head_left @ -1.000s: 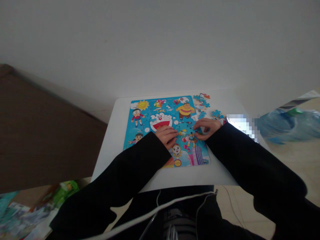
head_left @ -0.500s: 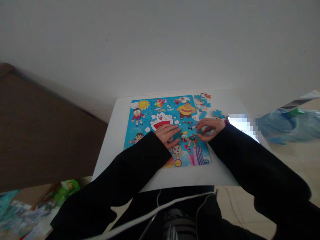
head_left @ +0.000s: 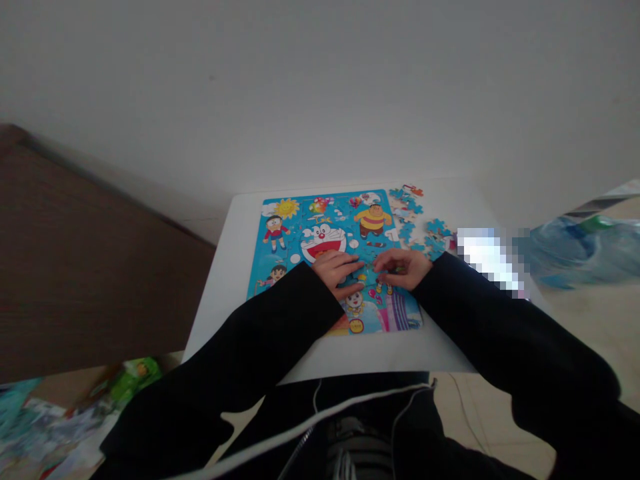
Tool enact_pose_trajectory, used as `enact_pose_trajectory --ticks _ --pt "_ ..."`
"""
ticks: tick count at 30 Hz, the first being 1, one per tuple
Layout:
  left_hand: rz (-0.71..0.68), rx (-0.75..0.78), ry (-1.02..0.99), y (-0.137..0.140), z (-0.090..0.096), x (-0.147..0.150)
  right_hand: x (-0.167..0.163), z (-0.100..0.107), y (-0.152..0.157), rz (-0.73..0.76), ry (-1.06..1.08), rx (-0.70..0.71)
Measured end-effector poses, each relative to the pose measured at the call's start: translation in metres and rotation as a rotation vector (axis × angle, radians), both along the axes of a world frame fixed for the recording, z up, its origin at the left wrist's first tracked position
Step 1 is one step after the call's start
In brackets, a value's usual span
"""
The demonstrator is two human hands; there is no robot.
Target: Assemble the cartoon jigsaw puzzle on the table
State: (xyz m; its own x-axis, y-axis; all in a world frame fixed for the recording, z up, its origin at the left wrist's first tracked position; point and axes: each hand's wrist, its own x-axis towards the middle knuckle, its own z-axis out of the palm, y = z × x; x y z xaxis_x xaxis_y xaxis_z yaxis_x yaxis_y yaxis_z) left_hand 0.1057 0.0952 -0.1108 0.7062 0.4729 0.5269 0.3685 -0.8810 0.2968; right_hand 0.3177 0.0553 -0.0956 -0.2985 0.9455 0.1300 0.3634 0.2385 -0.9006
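A blue cartoon jigsaw puzzle lies flat on a small white table, a round white face with a wide red mouth at its middle. My left hand rests palm-down on it, fingers stretched out and slightly spread, covering part of the picture below the red mouth. Just to its right, my right hand is bent over the puzzle's right half. Its thumb and fingers close on a small puzzle piece at the picture's surface, mostly hidden by the fingertips. Loose puzzle pieces lie beyond my right hand.
More loose pieces run along the puzzle's upper right edge. A bright, blurred-out screen lies at the right of the white table. A brown wooden panel stands left, a wall behind. Clear plastic bottles are at the right.
My right hand has moved left and slightly down across the puzzle, its fingertips now close to my left hand's. The left hand has stayed nearly still.
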Motion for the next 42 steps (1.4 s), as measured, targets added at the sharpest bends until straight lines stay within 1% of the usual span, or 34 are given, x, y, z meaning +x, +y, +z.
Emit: enact_pose_trajectory --ticks 4,7,9,12,14,17,18,19,21,23,25,26,28,29,32,33,34,36,38,40,42 --pt "-0.046 0.027 -0.011 -0.003 0.003 -0.004 -0.004 0.006 -0.007 0.059 -0.038 0.114" --pt "-0.066 0.080 0.074 -0.010 0.007 -0.012 -0.006 0.010 -0.011 0.156 -0.066 0.164" --pt "-0.056 0.102 0.125 -0.015 0.011 -0.016 -0.006 0.012 -0.012 0.198 -0.085 0.193" --pt "-0.012 0.124 0.144 -0.022 0.015 -0.018 -0.006 0.013 -0.013 0.213 -0.103 0.247" --pt "0.017 0.138 0.144 -0.025 0.015 -0.017 -0.008 0.013 -0.015 0.224 -0.117 0.336" --pt "0.069 0.136 0.099 -0.028 0.014 -0.013 -0.013 0.015 -0.018 0.256 -0.117 0.520" --pt "0.079 0.128 0.080 -0.029 0.014 -0.012 -0.014 0.017 -0.019 0.261 -0.118 0.546" --pt "0.082 0.116 0.068 -0.029 0.013 -0.011 -0.013 0.019 -0.020 0.252 -0.127 0.539" --pt "0.080 0.087 0.063 -0.030 0.013 -0.012 -0.006 0.024 -0.018 0.189 -0.171 0.447" --pt "0.070 0.051 0.060 -0.031 0.013 -0.012 0.009 0.027 -0.013 0.069 -0.228 0.321" --pt "0.055 0.025 0.045 -0.030 0.014 -0.013 0.026 0.024 -0.005 -0.062 -0.280 0.222" --pt "0.048 0.016 0.037 -0.030 0.014 -0.014 0.035 0.021 -0.001 -0.102 -0.308 0.188" --pt "0.033 0.007 0.022 -0.030 0.014 -0.014 0.046 0.016 0.006 -0.116 -0.376 0.170" --pt "0.028 0.004 0.017 -0.030 0.013 -0.013 0.049 0.014 0.008 -0.121 -0.416 0.199" --pt "0.012 -0.003 0.020 -0.029 0.013 -0.013 0.037 0.015 0.005 -0.150 -0.518 0.394" --pt "0.008 -0.007 0.028 -0.029 0.014 -0.013 0.028 0.017 0.001 -0.135 -0.532 0.460" --pt "0.004 -0.009 0.036 -0.028 0.014 -0.013 0.018 0.019 -0.004 -0.084 -0.530 0.494" --pt "-0.003 -0.008 0.047 -0.028 0.015 -0.013 -0.003 0.020 -0.016 0.025 -0.502 0.527" --pt "-0.005 -0.004 0.057 -0.027 0.017 -0.014 -0.018 0.018 -0.026 0.064 -0.506 0.579" --pt "0.001 -0.003 0.072 -0.027 0.019 -0.015 -0.027 0.015 -0.032 0.056 -0.535 0.614" --pt "0.011 -0.002 0.089 -0.027 0.019 -0.016 -0.029 0.012 -0.034 0.039 -0.540 0.615"
